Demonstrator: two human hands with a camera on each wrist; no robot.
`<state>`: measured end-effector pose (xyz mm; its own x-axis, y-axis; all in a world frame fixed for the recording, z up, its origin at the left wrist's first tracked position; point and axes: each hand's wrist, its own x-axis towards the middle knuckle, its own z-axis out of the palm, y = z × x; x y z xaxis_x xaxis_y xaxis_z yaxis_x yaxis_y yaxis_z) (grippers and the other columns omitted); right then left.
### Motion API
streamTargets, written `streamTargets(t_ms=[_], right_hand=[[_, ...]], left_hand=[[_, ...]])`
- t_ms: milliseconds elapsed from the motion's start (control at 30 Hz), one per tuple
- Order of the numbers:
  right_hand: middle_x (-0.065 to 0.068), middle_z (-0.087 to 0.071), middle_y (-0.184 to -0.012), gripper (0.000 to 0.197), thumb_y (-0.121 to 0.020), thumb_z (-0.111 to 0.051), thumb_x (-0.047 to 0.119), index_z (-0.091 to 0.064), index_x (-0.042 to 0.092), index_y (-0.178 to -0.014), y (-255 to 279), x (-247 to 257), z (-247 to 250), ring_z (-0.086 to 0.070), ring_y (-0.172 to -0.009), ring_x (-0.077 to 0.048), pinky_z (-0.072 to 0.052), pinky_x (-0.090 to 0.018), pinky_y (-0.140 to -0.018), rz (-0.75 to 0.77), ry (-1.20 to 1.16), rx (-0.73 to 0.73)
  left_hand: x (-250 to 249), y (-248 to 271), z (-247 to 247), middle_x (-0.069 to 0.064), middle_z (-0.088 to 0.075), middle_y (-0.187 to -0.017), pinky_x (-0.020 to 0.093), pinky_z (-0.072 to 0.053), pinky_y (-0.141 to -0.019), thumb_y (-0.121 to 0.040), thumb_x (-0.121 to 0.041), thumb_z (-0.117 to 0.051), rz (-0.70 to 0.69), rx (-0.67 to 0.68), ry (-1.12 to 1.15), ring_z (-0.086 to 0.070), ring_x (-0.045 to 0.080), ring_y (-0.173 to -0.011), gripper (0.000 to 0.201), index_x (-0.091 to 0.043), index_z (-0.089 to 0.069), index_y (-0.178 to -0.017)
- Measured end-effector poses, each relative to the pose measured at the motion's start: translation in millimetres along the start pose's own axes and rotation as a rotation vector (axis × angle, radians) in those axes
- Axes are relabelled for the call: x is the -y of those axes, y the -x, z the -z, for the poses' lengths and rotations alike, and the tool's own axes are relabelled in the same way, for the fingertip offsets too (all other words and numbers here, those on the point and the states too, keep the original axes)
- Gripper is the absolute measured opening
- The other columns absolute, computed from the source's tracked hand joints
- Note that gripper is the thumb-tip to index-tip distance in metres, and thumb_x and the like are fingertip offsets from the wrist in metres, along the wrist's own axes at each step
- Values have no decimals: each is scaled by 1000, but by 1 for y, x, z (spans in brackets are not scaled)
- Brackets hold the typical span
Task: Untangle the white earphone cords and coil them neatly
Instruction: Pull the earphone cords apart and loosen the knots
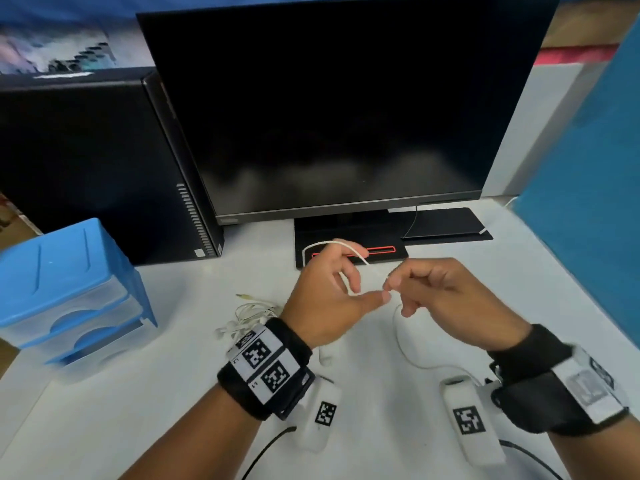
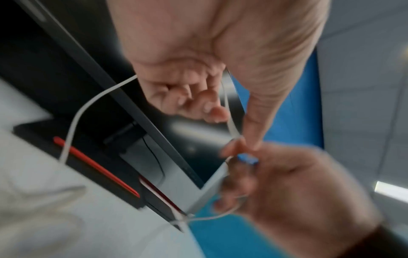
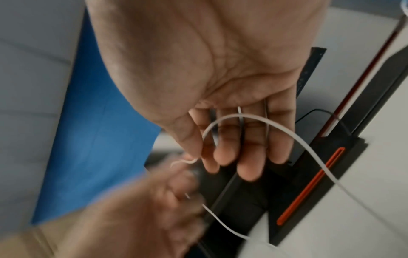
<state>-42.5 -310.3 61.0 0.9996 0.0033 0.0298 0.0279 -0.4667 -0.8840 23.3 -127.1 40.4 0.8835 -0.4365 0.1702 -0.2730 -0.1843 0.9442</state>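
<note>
Both wrists lifted over my white desk (image 1: 450, 299): left hand (image 1: 325, 299) loops thin white earphone cord (image 1: 349, 249) around fingers for coiling, right hand (image 1: 446, 299) pinches and feeds it; another tangled white earphone bundle (image 1: 249, 315) waits beside my left wrist

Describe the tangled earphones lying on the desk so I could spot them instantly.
Start at the blue drawer box on the white desk. Just right of it, by the left hand, lies the earphone bundle: thin white cords in a loose heap, unlike the single cord held up.

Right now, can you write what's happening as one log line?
left hand: pinches thin white earphone cord | right hand: pinches same cord | tangled white earphones: on white table
</note>
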Motion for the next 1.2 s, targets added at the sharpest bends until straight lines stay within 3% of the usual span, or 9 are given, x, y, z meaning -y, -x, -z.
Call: streamTargets(t_ms=[133, 300, 400, 500, 567, 733, 867, 1033, 1200], right_hand=[[-5, -66, -67, 28, -93, -56, 14, -71, 25, -72, -2, -20, 5, -60, -61, -11, -47, -33, -64, -160, 245, 139], [-7, -61, -58, 23, -81, -57, 11, -65, 10, -60, -10, -52, 56, -57, -66, -27, -50, -41, -70, -315, 71, -460], [0, -71, -93, 15, -87, -58, 17, -73, 21, -91, -11, -54, 54, -62, -89, -26, -48, -38, -85, -299, 205, -607], [8, -61, -119, 29, -92, -62, 27, -66, 22, -120, -10, -29, 10, -54, -111, -18, -44, -33, -96, -32, 333, -547], [13, -67, -106, 31, -92, -53, 49, -71, 26, -103, -4, -11, -26, -59, -104, -11, -49, -34, -93, 89, 314, -362], [-19, -71, -73, 74, -87, -48, 69, -70, 0, -71, 10, -5, -72, -62, -63, -19, -51, -25, -69, -182, -37, 451], [1, -55, -54, 47, -96, -61, 31, -60, 16, -51, 9, -19, -71, -50, -54, -9, -42, -20, -59, -154, -39, 399], [3, -60, -77, 39, -98, -50, 42, -63, 14, -75, 9, -19, -56, -56, -76, -12, -48, -35, -77, 20, 636, 138], [14, -62, -88, 17, -96, -57, 35, -71, 29, -89, 15, 1, -51, -57, -89, -6, -49, -32, -83, 129, 501, 200]], left_hand=[[-16, 2, 9, -7, -37, -52, 22, -15, -45, -90, -27, -60, 248, 69, 671, -27, 7, -41, 14, -14, -65, -94], [12, -3, 72, -8, -31, -53, 18, -18, -35, -100, -36, -44, 511, -176, 850, -24, 7, -37, 29, -19, -51, -77], [21, 12, 77, -5, -37, -53, 18, -20, -36, -102, -33, -43, 498, -216, 590, -26, 9, -41, 31, -15, -54, -78], [19, 32, 46, -1, -42, -52, 18, -24, -41, -103, -26, -42, 379, -80, 245, -34, 10, -45, 37, -12, -57, -73], [22, 47, 24, -5, -45, -50, 20, -31, -47, -102, -33, -42, 275, 99, 109, -38, 10, -47, 40, -17, -58, -70], [26, 84, -6, -19, -54, -60, 17, -43, -66, -101, -22, -36, 109, 397, -234, -52, -4, -63, 34, -34, -54, -74], [31, 101, -11, -6, -64, -75, 24, -49, -68, -99, -33, -44, 104, 441, -298, -59, 10, -69, 27, -19, -64, -89], [32, 85, 9, -16, -61, -66, 18, -43, -60, -85, -31, -69, 103, 163, -151, -51, 0, -52, 10, -31, -68, -95], [34, 68, 26, -16, -57, -82, 17, -45, -62, -76, -36, -78, -20, -34, -240, -50, 3, -61, 45, -44, -58, -114]])
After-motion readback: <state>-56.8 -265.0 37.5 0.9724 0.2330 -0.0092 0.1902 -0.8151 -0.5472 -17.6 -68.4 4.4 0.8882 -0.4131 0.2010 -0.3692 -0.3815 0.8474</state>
